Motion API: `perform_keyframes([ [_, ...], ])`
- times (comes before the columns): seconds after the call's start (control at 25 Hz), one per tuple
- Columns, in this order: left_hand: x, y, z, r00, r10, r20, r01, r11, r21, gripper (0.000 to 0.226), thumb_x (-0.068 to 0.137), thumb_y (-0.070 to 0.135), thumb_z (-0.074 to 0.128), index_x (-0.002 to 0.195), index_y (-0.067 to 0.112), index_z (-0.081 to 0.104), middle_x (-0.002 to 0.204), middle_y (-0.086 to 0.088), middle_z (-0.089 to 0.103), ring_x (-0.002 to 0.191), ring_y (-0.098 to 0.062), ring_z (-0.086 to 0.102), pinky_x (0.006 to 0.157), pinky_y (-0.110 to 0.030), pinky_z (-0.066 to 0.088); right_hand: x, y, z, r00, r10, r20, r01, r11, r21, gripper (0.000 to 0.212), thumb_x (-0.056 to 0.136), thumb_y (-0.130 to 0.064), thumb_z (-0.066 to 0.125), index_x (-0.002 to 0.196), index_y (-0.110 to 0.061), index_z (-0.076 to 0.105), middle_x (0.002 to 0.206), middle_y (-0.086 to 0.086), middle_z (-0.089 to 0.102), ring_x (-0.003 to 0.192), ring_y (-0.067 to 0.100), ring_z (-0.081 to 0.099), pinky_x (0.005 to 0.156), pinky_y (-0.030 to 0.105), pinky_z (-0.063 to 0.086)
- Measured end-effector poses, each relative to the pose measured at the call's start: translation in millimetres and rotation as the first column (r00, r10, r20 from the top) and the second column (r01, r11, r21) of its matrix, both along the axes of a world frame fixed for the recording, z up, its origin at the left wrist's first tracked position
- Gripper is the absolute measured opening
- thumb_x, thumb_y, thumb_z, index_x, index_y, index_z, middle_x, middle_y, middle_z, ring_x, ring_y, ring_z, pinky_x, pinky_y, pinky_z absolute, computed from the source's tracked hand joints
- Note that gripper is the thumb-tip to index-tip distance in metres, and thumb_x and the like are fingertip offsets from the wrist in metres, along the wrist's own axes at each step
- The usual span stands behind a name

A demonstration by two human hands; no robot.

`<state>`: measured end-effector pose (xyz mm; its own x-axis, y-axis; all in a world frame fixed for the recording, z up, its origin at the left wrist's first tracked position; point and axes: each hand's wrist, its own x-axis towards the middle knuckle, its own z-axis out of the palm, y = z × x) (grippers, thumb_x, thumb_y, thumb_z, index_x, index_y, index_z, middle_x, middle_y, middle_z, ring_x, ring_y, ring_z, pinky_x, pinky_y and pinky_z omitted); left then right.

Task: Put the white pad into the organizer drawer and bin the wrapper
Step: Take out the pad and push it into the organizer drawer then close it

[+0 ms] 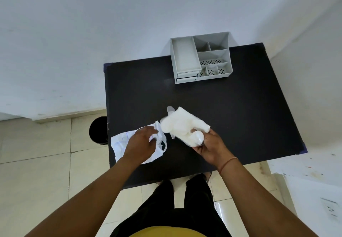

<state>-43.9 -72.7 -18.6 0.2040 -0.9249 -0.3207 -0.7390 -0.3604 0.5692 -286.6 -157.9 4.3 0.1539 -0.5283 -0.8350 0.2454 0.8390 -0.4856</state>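
My right hand grips the white pad, a soft crumpled wad held just above the black table. My left hand rests on the wrapper, a thin white plastic sheet with faint blue print that lies flat at the table's near left edge; its fingers pinch the sheet's right end. The grey organizer stands at the table's far edge, with two small shut drawers low on its front left.
A black round bin stands on the tiled floor just left of the table, near the wrapper. A white wall rises behind the table. A white ledge with a wall socket is at the right.
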Motion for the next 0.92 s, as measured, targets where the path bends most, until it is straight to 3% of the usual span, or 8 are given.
perform_keyframes([
  [0.04,-6,-9,16,0.954,0.204,-0.221,-0.211,0.977,-0.011,0.029,0.101,0.019,0.065,0.129,0.022,0.071,0.14,-0.004,0.071,0.128,-0.024,0.066,0.109,-0.041,0.05,0,0,8,0.999,0.023,0.047,-0.022,1.0,-0.017,0.034,0.097,-0.006,0.064,0.128,-0.02,0.071,0.117,0.009,0.078,0.094,0.025,0.077,0.063,0.036,0.064],
  [0.12,-12,-31,45,0.507,0.513,-0.692,-0.4,0.852,0.339,0.026,0.106,0.029,0.06,0.127,0.02,0.071,0.135,-0.011,0.073,0.117,-0.025,0.07,0.102,-0.044,0.058,0,1,20,0.99,0.099,0.105,-0.093,0.994,-0.053,0.033,0.102,-0.01,0.057,0.13,-0.02,0.07,0.117,0.011,0.076,0.093,0.024,0.075,0.064,0.035,0.064],
  [0.16,-13,-39,55,0.243,0.571,-0.784,-0.294,0.814,0.502,0.034,0.107,0.037,0.057,0.129,0.016,0.07,0.134,-0.015,0.073,0.115,-0.029,0.071,0.099,-0.046,0.06,0,0,26,0.983,0.138,0.119,-0.13,0.989,-0.073,0.033,0.103,-0.011,0.054,0.129,-0.021,0.071,0.116,0.011,0.076,0.093,0.024,0.074,0.066,0.036,0.064],
  [0.24,-9,-47,70,0.097,0.571,-0.815,-0.066,0.821,0.567,0.049,0.102,0.049,0.057,0.131,0.013,0.071,0.129,-0.019,0.074,0.116,-0.035,0.07,0.093,-0.05,0.064,-1,-2,37,0.964,0.23,0.133,-0.213,0.968,-0.132,0.034,0.103,-0.012,0.053,0.125,-0.026,0.075,0.118,0.011,0.076,0.098,0.027,0.074,0.08,0.044,0.062],
  [0.36,-8,-54,79,0.269,0.478,-0.836,0.0,0.868,0.497,0.042,0.093,0.039,0.071,0.123,0.01,0.074,0.12,-0.018,0.078,0.109,-0.038,0.075,0.087,-0.051,0.067,-1,-7,57,0.95,0.306,0.063,-0.292,0.942,-0.168,0.032,0.099,-0.021,0.066,0.13,-0.027,0.07,0.132,0.01,0.074,0.119,0.035,0.071,0.105,0.062,0.053],
  [0.48,-13,-56,79,0.491,0.413,-0.768,-0.06,0.895,0.442,0.031,0.09,0.018,0.082,0.119,0.01,0.076,0.113,-0.013,0.082,0.093,-0.027,0.082,0.069,-0.04,0.068,1,-7,67,0.924,0.379,-0.052,-0.382,0.908,-0.174,0.035,0.096,-0.028,0.073,0.131,-0.028,0.068,0.132,0.011,0.074,0.118,0.036,0.072,0.104,0.067,0.051],
  [0.68,-10,-49,80,0.322,0.491,-0.809,-0.013,0.857,0.515,0.046,0.083,0.02,0.086,0.127,0.012,0.073,0.121,-0.015,0.08,0.105,-0.038,0.078,0.067,-0.042,0.067,-13,-3,81,0.935,0.304,0.182,-0.28,0.948,-0.148,0.044,0.108,-0.042,0.048,0.142,-0.02,0.063,0.144,0.018,0.066,0.13,0.044,0.062,0.1,0.059,0.049],
  [0.92,-23,-56,89,0.448,0.404,-0.797,-0.032,0.899,0.438,0.036,0.092,0.017,0.079,0.128,0.013,0.071,0.106,-0.013,0.081,0.067,-0.019,0.074,0.051,-0.027,0.058,-8,3,88,0.95,0.288,-0.123,-0.309,0.922,-0.234,0.026,0.099,-0.005,0.065,0.117,-0.023,0.073,0.113,0.007,0.081,0.114,0.039,0.071,0.105,0.063,0.052],
])
